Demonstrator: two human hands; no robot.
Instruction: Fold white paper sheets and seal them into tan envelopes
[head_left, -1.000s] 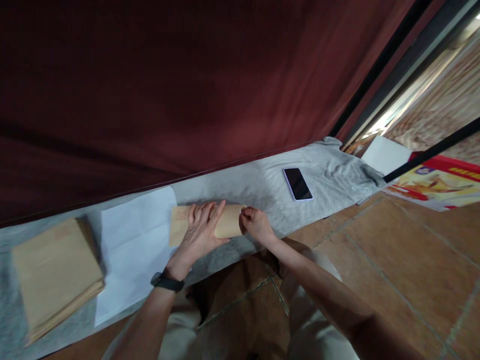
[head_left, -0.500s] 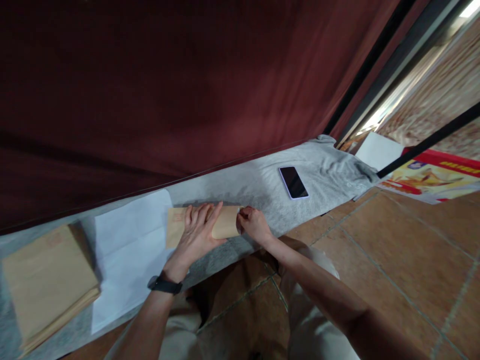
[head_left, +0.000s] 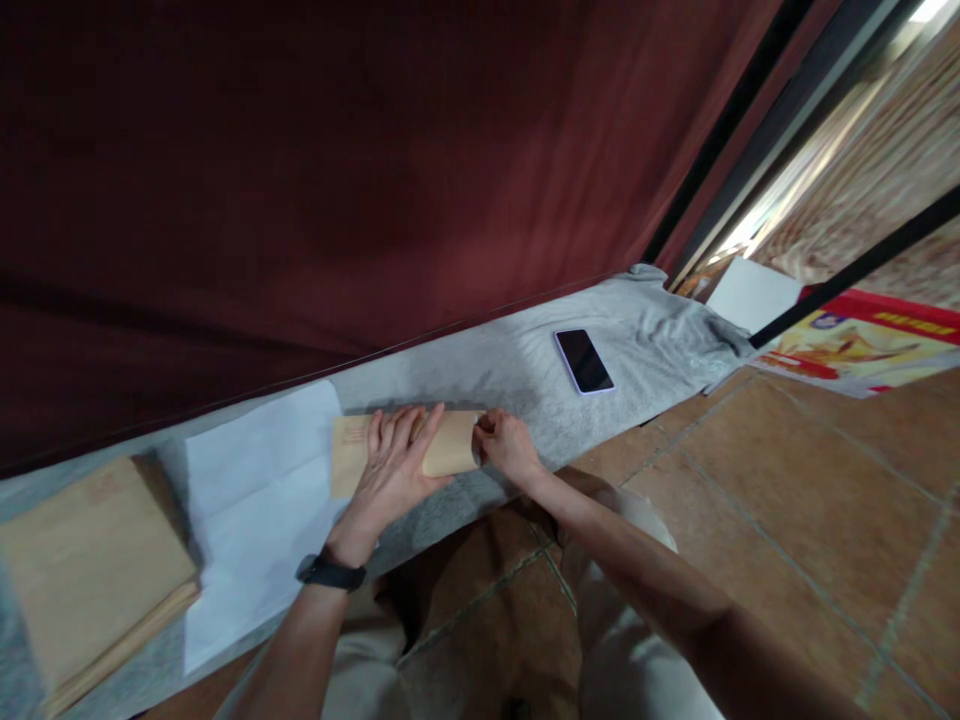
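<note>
A brown paper envelope (head_left: 454,446) lies lengthwise on the grey cloth (head_left: 499,365) in front of me. My left hand (head_left: 396,462) rests flat across its middle, fingers spread, with a dark band on the wrist. At the envelope's right end, my right hand (head_left: 511,447) has its fingers pinched on the edge, where a small whitish bit shows. Exactly what the fingertips grip is partly hidden. White paper sheets (head_left: 251,530) lie just left of the envelope, and the envelope's left end touches or overlaps them.
A stack of brown envelopes (head_left: 97,575) sits at the far left. To the right is a phone (head_left: 585,361), dark screen up. A dark red curtain (head_left: 420,180) hangs behind the cloth-covered surface. A black bar (head_left: 862,268) and a printed carton (head_left: 855,345) stand at the right.
Both hands keep nearly the same place on the envelope. The view has shifted slightly, so the phone and carton appear a little higher and further left.
</note>
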